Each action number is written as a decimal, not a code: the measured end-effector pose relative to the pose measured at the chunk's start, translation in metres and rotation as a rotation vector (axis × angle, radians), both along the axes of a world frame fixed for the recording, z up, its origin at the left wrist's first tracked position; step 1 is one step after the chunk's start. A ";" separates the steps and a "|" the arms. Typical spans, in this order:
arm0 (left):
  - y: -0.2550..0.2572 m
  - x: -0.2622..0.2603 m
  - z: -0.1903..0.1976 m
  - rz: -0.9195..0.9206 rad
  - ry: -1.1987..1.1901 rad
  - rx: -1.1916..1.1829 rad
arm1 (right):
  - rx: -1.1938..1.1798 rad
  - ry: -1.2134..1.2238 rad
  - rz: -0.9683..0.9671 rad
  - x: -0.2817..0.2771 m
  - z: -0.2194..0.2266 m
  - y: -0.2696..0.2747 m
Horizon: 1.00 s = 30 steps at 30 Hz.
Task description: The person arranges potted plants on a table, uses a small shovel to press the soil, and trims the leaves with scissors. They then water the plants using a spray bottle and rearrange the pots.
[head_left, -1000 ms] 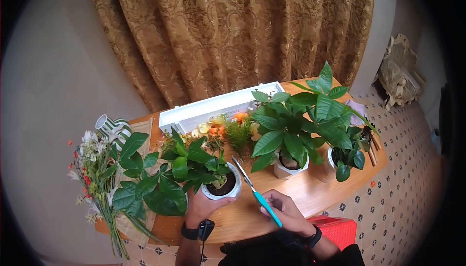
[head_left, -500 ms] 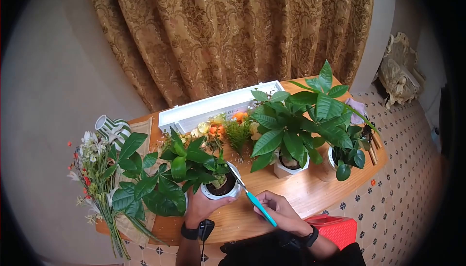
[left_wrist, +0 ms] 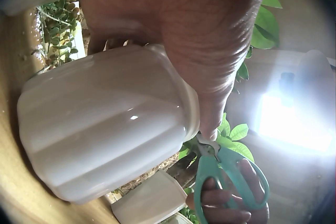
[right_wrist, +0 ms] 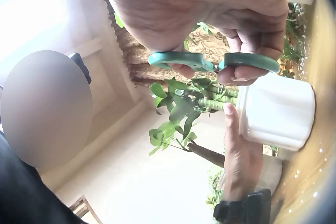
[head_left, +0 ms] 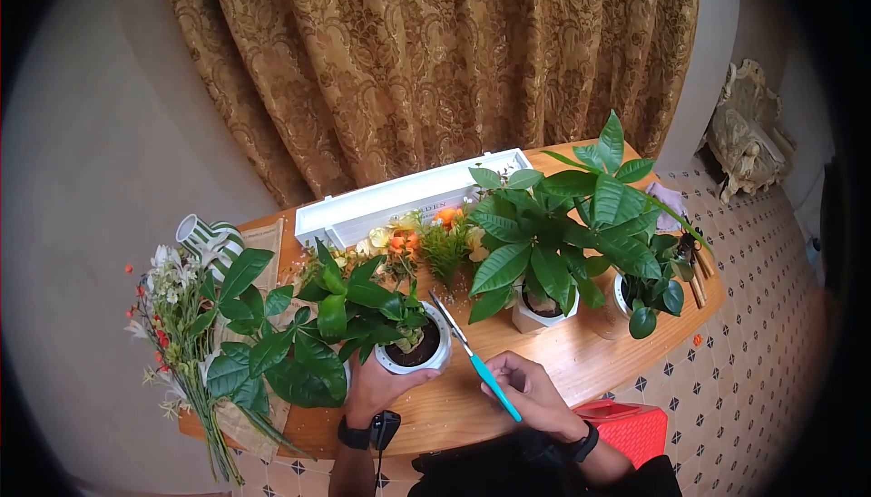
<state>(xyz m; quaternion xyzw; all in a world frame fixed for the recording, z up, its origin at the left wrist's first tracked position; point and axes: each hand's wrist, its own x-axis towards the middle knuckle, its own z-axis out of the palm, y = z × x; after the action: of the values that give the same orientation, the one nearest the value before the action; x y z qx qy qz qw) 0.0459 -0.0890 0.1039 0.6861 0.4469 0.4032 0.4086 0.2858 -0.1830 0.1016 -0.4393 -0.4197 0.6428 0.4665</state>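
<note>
My left hand (head_left: 374,386) grips a white fluted pot (left_wrist: 105,124) around its side, the thumb lying at the rim. Dark soil and a thick-stemmed green plant (head_left: 336,316) fill the pot, its leafy branches leaning left. In my right hand (head_left: 535,395) are scissors (head_left: 491,384) with teal handles, the fingers through the loops in the right wrist view. Their blades point up and away, just right of the pot's rim in the head view. From the left wrist, the handle loops (left_wrist: 206,182) show beyond the rim, with the blade tips hidden.
Two more potted plants, one large (head_left: 544,316) and one small (head_left: 642,306), stand on the table (head_left: 435,424) to the right. A long white planter box (head_left: 363,225) lies behind orange and yellow flowers (head_left: 404,243). Cut flowers (head_left: 172,316) and a striped vase (head_left: 216,243) are left; a red stool (head_left: 631,433) stands below.
The scissors went left over the pot's rim half a second ago and are now back to its right. My left hand and the pot have stayed in place.
</note>
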 end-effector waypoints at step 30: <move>0.001 -0.002 -0.005 -0.005 0.031 0.055 | 0.251 -0.355 -0.051 0.000 0.029 0.029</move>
<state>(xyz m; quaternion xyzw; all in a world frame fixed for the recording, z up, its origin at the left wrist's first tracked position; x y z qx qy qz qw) 0.0434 -0.0879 0.0993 0.7045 0.4401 0.4036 0.3834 0.2856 -0.1537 0.1303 -0.4947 -0.5606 0.4861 0.4525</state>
